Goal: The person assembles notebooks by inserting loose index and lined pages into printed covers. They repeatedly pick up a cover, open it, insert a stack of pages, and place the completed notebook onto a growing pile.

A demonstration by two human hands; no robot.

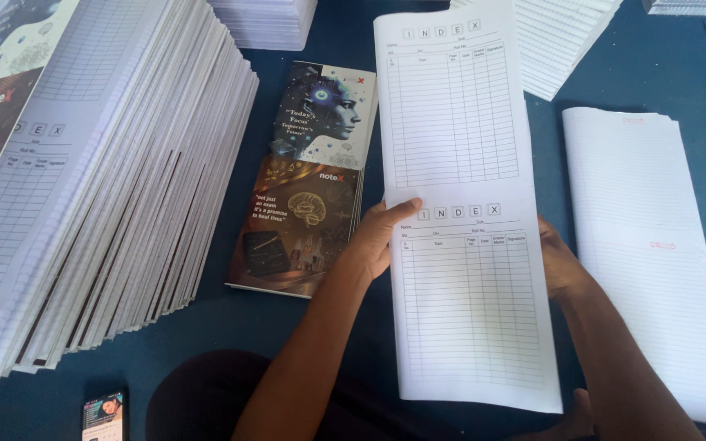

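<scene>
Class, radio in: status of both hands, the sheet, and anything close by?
Left hand and right hand grip printed sheet by its edges. Sheet raised, flat. Cover stack lies left, lined pages right.

Small upright phone screen at bottom left — lit, colourful, dark-framed. Printed covers stacked at centre — tall rectangles, blue-violet above, brown and gold below, just left of the left hand.

Both hands grip a long white printed sheet at mid-height, the left hand on its left edge, the right hand on its right edge. At nine o'clock of the sheet lies a stack of colourful covers; further at nine, a slanting pile of sheets. At three o'clock lies a pile of lined paper. A phone sits at seven o'clock on the blue bench.
</scene>
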